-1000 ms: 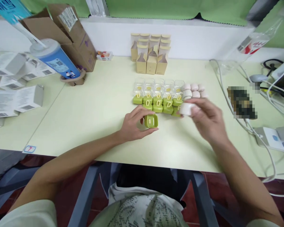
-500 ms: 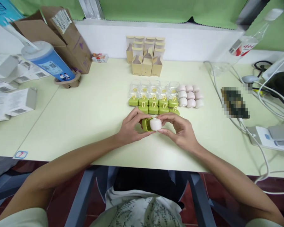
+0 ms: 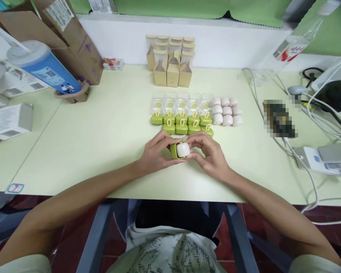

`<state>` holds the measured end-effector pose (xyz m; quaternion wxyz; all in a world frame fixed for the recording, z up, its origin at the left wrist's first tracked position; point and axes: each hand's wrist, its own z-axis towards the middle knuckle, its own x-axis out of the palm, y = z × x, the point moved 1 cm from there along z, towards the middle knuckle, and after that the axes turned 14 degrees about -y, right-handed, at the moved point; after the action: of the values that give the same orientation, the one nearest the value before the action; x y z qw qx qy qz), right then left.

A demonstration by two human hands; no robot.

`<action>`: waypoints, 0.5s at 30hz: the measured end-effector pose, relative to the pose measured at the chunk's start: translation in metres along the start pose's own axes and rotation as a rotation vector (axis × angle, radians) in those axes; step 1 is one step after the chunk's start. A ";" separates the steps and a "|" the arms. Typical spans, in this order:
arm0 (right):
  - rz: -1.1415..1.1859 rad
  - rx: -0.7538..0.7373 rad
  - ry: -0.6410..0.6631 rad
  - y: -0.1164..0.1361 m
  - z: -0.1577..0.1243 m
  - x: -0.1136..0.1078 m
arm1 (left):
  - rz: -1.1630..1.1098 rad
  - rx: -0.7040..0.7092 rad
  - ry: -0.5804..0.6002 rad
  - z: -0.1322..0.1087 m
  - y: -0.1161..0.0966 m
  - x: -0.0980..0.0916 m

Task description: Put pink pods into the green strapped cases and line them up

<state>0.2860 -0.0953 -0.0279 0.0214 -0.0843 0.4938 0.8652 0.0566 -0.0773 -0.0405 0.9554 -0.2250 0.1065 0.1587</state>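
My left hand point(image 3: 155, 153) grips a small green base point(image 3: 173, 151) just above the table, near its front middle. My right hand point(image 3: 208, 153) pinches a white rounded piece point(image 3: 183, 149) and presses it against the open side of that green base. Both hands meet around the two parts. Just beyond them lie rows of green bases with clear lids point(image 3: 182, 113), and to their right a cluster of white rounded pieces point(image 3: 226, 111).
Small tan cartons point(image 3: 170, 60) stand at the back of the pale table point(image 3: 102, 136). A blue-and-white canister point(image 3: 42, 70), cardboard boxes point(image 3: 68, 34) and white printed boxes point(image 3: 10, 119) fill the left. White cables point(image 3: 304, 151), a clear bottle point(image 3: 290, 45) and devices lie right.
My right hand brought a white piece from near the cluster over to the green base in my left hand, and now presses it into the base. The view shifted slightly.
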 end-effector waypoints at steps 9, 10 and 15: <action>0.269 0.332 0.118 0.005 -0.004 0.011 | 0.011 -0.094 -0.022 -0.003 -0.001 0.005; 0.252 0.312 0.113 0.004 -0.004 0.010 | 0.003 -0.095 -0.009 -0.003 -0.002 0.005; 0.052 0.140 0.079 0.001 -0.002 0.003 | 0.004 0.004 0.089 -0.001 -0.003 0.005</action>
<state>0.2833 -0.0977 -0.0279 -0.0148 -0.1037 0.5558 0.8247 0.0617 -0.0791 -0.0416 0.9499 -0.2297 0.1498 0.1500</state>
